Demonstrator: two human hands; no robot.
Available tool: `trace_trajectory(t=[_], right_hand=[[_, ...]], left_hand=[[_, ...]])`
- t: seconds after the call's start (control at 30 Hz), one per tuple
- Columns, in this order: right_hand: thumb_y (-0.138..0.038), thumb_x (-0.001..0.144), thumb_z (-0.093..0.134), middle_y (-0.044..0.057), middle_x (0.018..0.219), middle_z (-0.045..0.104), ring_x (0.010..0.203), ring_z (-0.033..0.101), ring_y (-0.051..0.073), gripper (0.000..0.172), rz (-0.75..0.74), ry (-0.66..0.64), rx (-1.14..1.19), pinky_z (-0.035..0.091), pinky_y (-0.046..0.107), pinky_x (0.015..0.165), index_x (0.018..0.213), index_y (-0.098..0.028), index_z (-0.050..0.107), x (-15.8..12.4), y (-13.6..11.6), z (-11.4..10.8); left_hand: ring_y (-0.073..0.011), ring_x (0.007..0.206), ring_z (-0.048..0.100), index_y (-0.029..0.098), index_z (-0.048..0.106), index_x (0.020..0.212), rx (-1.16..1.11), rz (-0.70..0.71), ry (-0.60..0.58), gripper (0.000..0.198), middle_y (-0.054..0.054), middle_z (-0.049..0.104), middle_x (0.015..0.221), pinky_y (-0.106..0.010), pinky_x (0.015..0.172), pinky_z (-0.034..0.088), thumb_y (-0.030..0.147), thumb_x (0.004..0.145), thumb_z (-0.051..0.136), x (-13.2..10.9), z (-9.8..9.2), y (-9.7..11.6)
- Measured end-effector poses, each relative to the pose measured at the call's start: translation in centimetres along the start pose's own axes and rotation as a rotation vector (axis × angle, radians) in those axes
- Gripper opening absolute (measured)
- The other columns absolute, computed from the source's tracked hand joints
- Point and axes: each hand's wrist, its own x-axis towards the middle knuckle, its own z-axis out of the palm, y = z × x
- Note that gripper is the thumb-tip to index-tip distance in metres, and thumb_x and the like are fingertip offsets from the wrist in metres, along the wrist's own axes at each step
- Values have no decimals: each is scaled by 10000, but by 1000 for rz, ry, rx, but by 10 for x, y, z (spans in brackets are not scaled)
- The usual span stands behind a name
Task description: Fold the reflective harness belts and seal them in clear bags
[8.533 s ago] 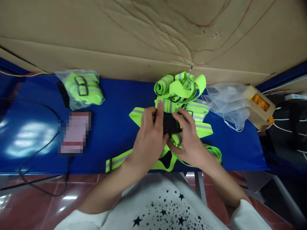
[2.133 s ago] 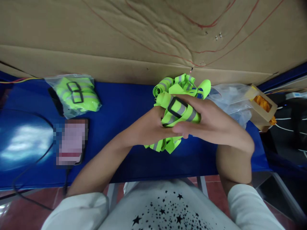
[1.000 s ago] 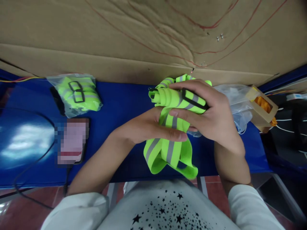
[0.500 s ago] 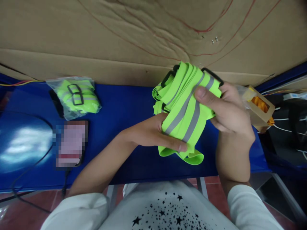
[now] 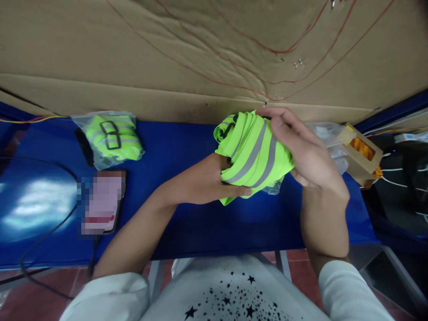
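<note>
A bundle of neon-yellow reflective straps (image 5: 256, 154) with grey stripes is folded up between my two hands, over the blue table. My left hand (image 5: 224, 183) grips its lower left side, thumb lying across the front. At its upper right, my right hand (image 5: 301, 147) is wrapped round the edge, with the thumb near the top and the fingers partly behind. Bits of black buckle show among the folds at the upper left. Beneath and behind the bundle, some clear plastic (image 5: 273, 187) peeks out.
On the blue table (image 5: 187, 236), a clear bag of similar neon straps (image 5: 113, 138) lies at the left, above a phone (image 5: 103, 200) with a cable. At the right are clear plastic bags (image 5: 329, 133) and a cardboard box (image 5: 364, 151) holding something orange. A cardboard panel (image 5: 187, 58) stands behind.
The strap bundle has been turned and folded more compactly; its hanging lower loop is tucked up. My right hand has shifted slightly, its fingers now over the top edge. Clear plastic bags have come into view.
</note>
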Motion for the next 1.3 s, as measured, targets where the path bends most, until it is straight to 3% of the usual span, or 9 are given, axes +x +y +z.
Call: trace_trajectory(t=[0.1,0.27,0.37,0.47,0.53,0.77,0.93,1.13,1.3], right_hand=[[-583,1000,569,0,1148,689,1028,677,201,280,-45,54,-126,571,332,861,1166,-380,666,3,8,5],[-487,1016,582,34,1130,689,941,684,210,235,-346,185,-356,556,351,747,1114,-283,647,0,5,8],[-488,1029,552,53,1289,705,1186,674,240,328,-375,-55,-488,547,402,1003,1249,-270,661,-4,-1,5],[-584,835,787,102,1483,611,1371,577,323,733,-372,-215,-558,460,500,1167,1429,-210,579,-3,2,6],[-601,757,848,83,1413,665,1292,632,325,773,-355,-214,-497,508,496,1116,1389,-220,617,0,8,10],[-485,842,805,47,1341,699,1217,671,280,547,-412,-98,-385,546,424,1048,1318,-249,675,1,10,22],[-514,866,769,35,1234,738,1111,706,278,490,-366,-22,-431,587,423,967,1284,-270,695,-4,2,21],[-546,839,801,-1,939,741,777,688,196,404,-369,17,-402,592,356,738,1133,-276,744,-11,-4,12],[-575,883,744,-23,740,674,663,621,161,339,-319,-13,-417,529,305,623,943,-242,741,-14,-8,12]], left_hand=[[-140,790,695,164,728,918,5,104,70,184,-3,766,862,-242,814,564,320,842,788,0,2,1],[-151,790,707,172,733,909,-127,67,67,190,-9,772,867,-248,787,578,345,854,790,0,5,0],[-155,719,688,173,727,839,-190,10,92,237,-8,748,781,-246,699,576,391,822,819,-2,4,1],[-140,649,661,175,722,775,-271,-36,45,251,-2,722,708,-220,603,550,398,813,830,-6,-3,5],[-138,650,669,175,739,818,-341,-52,-14,219,-3,734,730,-212,590,549,357,790,858,-8,-8,7],[-193,829,770,162,766,957,-659,-92,-64,162,-51,797,916,-315,793,641,207,820,840,-5,-10,3],[-258,942,785,171,770,1037,-814,-103,-237,362,-94,810,975,-360,869,648,337,748,912,-2,-8,1],[-172,760,758,138,775,871,-602,-96,-218,230,-74,790,814,-255,733,623,366,885,796,0,-7,2],[-146,635,724,129,749,843,-558,-168,-295,282,-66,776,747,-190,551,561,403,860,814,-1,-11,3]])
